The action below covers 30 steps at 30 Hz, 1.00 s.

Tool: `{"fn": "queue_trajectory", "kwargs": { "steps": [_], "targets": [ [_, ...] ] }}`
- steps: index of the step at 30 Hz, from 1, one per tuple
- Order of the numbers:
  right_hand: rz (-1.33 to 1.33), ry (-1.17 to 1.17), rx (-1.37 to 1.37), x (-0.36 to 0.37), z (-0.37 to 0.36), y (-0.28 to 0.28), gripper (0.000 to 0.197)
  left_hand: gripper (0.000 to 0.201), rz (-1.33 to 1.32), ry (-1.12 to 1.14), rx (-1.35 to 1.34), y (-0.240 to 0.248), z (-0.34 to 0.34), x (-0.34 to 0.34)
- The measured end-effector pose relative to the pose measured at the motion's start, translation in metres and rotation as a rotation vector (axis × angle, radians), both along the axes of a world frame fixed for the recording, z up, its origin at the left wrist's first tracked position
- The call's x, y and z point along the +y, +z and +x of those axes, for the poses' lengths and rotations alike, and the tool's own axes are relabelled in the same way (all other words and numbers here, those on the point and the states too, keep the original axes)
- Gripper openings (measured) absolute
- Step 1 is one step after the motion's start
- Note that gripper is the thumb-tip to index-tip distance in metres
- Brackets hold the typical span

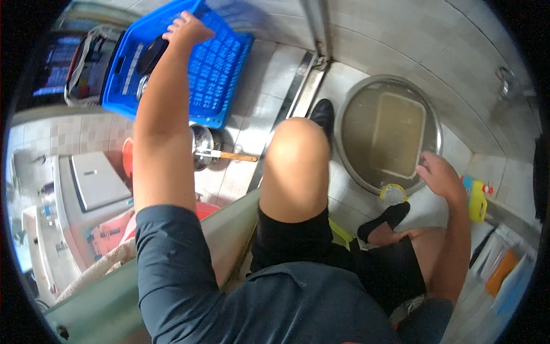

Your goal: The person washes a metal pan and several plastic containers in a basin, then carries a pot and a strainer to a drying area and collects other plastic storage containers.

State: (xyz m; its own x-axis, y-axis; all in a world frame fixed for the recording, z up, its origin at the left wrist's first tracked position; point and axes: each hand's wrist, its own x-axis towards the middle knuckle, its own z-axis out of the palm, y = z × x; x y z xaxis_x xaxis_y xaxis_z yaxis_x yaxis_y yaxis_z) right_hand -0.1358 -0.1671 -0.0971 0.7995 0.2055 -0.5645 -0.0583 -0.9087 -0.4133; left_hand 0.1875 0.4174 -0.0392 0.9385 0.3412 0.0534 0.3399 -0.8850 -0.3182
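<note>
A: Which way is the container [401, 135] lying?
B: Inside the round metal basin [355, 135] on the floor, between two and three o'clock from the person's middle. Its long axis is running roughly from twelve to six, in cloudy liquid; how deep it is sitting, I can't tell.
A: Which of the hands is nearer?
B: The right hand [440, 176], clearly. It is resting at the container's five o'clock corner, so the container is stretching away from it toward ten and eleven.
A: Is it gripping?
B: The fingers are curling in at that corner, but I can't tell whether they are closing on the rim.
A: And the left hand [188, 30]?
B: Well apart from the right, out at eleven o'clock over the blue basket [212, 80]. Its fingers are spreading, and I'm seeing nothing held in them; whether they are touching anything, I can't tell.
A: The arms?
B: The left is extending almost straight toward eleven; the right is bending at the elbow, its forearm rising past three o'clock, its hand tipping inward.
</note>
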Motion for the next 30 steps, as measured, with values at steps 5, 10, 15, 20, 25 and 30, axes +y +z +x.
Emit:
{"fn": "queue_trajectory", "kwargs": {
  "steps": [5, 10, 15, 20, 25, 30],
  "targets": [
    [-0.052, 0.098, -0.123, -0.004, 0.003, -0.004, 0.038, 0.076, -0.024, -0.357, 0.274, 0.002, -0.013, -0.07],
    [-0.053, -0.008, -0.165, -0.022, -0.013, 0.006, 0.037, 0.062, -0.314, -0.894, 0.323, -0.061, -0.02, -0.203],
    [0.025, 0.002, -0.217, -0.002, -0.004, 0.038, 0.036, 0.057, -0.28, -1.127, 0.45, -0.145, -0.014, -0.236],
    [-0.054, -0.094, -0.207, -0.046, -0.039, 0.029, 0.035, 0.039, -0.909, -0.844, 0.471, -0.247, -0.132, -0.385],
    [-0.084, -0.09, -0.071, -0.043, -0.034, 0.034, 0.041, 0.029, -0.992, -0.444, 0.285, -0.339, -0.19, -0.379],
    [-0.079, -0.115, -0.137, -0.052, -0.048, 0.025, 0.034, 0.032, -0.915, -0.156, 0.344, -0.382, -0.219, -0.38]
  ]
}}
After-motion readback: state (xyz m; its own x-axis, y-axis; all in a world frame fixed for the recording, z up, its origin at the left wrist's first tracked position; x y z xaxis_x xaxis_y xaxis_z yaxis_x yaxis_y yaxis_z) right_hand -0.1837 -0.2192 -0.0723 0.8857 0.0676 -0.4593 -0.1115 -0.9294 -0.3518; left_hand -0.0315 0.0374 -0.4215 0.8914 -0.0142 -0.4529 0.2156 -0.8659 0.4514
